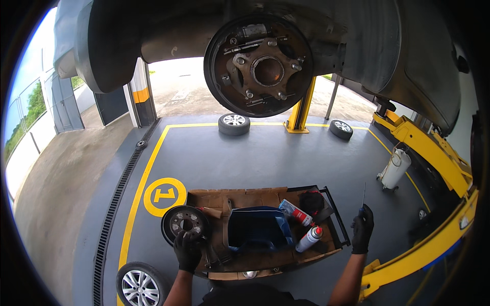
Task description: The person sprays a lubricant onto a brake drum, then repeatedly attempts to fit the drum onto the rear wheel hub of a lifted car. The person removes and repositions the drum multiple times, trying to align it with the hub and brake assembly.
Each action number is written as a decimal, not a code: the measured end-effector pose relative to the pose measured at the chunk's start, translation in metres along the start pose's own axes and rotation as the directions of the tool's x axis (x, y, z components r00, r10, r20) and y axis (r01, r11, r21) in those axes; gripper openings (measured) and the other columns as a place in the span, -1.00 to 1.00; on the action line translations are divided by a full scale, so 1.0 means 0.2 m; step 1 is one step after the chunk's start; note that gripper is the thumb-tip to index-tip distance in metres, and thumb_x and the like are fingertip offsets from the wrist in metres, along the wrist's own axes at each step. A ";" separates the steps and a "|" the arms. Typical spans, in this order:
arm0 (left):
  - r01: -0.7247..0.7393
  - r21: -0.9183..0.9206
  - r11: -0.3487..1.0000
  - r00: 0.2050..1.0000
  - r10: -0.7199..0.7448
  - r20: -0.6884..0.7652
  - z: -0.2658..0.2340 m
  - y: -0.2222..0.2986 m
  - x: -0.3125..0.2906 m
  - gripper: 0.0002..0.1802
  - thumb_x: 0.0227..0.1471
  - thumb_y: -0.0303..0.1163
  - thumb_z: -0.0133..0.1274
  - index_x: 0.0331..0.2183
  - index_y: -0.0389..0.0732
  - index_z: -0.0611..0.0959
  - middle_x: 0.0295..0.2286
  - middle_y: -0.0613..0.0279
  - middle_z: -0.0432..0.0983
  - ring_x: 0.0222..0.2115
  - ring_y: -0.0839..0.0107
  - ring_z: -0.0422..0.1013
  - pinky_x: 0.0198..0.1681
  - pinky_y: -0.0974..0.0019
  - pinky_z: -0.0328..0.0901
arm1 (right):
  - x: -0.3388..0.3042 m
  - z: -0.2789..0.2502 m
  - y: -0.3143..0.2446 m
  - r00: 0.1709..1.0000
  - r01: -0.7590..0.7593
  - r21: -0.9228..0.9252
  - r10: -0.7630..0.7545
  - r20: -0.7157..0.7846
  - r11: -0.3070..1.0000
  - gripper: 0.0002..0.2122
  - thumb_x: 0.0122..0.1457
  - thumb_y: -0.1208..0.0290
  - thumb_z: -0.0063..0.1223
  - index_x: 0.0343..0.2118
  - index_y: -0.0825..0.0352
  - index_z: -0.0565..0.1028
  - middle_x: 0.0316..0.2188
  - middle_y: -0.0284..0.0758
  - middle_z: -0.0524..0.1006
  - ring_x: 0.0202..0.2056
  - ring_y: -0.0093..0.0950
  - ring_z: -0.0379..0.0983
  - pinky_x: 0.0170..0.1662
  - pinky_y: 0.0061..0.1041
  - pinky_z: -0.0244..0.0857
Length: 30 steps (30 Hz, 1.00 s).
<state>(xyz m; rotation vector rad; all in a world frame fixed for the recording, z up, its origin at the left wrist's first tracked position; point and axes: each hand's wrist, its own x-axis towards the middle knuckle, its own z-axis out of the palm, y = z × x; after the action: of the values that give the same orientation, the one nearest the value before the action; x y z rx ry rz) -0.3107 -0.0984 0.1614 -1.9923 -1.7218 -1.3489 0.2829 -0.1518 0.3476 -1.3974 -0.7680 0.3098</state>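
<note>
At the cardboard-lined cart's (252, 195) left end, the round brake drum (181, 214) looks heavy, rigid, roughly worn; its rim seems the best hold. My left hand (188, 250) curls there, grip unclear. Mid-cart sits a glossy blue bin (287, 227); right of the cart, my right hand (363, 229) grasps a thin-shafted screwdriver (364, 200).

The left hand (188, 250), toward seven o'clock, and the right hand (363, 229), at four, wore plain black. Also at seven, the brake drum (177, 219) was dark, its face patched rust-brown and pale grey. At six o'clock the tray (260, 229) was dark blue, the cardboard (240, 195) brown. The spray can (308, 239) at five was pale with a red cap. At eight, a yellow ring (148, 198) patterned the grey floor (229, 158). The tank (395, 171) at three was white. At ten, the pillar (141, 95) was banded white, orange and dark grey.
</note>
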 end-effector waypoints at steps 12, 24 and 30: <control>-0.121 -0.303 0.945 0.989 0.140 0.041 0.08 -0.21 0.36 -0.40 0.03 -0.25 0.29 0.09 -0.23 0.52 0.14 -0.20 0.41 0.13 -0.24 0.35 0.18 -0.25 0.24 | -0.18 0.63 -1.41 0.582 0.804 -0.166 -0.813 0.021 0.572 -0.60 0.23 0.43 0.36 0.09 0.38 0.50 -0.16 -0.32 0.61 -0.35 -0.64 0.54 -0.42 -0.70 0.37; -0.173 -0.464 0.869 0.983 0.184 -0.022 -0.07 -0.07 0.63 -0.42 -0.01 -0.36 0.33 0.04 -0.26 0.53 0.03 -0.18 0.47 0.03 -0.17 0.41 0.13 -0.18 0.30 | 0.02 1.15 -2.29 0.009 0.963 0.268 -1.000 -0.005 0.008 -0.60 0.31 0.50 0.18 0.18 0.42 0.43 -0.05 -0.20 0.61 -0.07 -0.48 0.58 0.14 -0.41 0.46; -0.397 -0.501 0.769 0.917 0.312 -0.249 -0.28 0.43 1.50 -0.28 -0.09 -0.49 0.38 0.15 -0.24 0.56 -0.03 -0.02 0.55 -0.04 0.02 0.49 0.00 0.07 0.42 | -0.14 1.46 -2.44 -0.039 0.799 0.602 -0.998 0.045 -0.004 -0.67 0.41 0.47 -0.01 0.19 0.38 0.44 -0.23 -0.22 0.64 -0.32 -0.47 0.59 -0.27 -0.52 0.47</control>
<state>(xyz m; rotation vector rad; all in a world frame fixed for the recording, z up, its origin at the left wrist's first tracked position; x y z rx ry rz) -0.2891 0.0475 0.4426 -2.2555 -0.8689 -1.9248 -0.0418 -0.0356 0.7997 -0.0142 -1.8360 -0.3543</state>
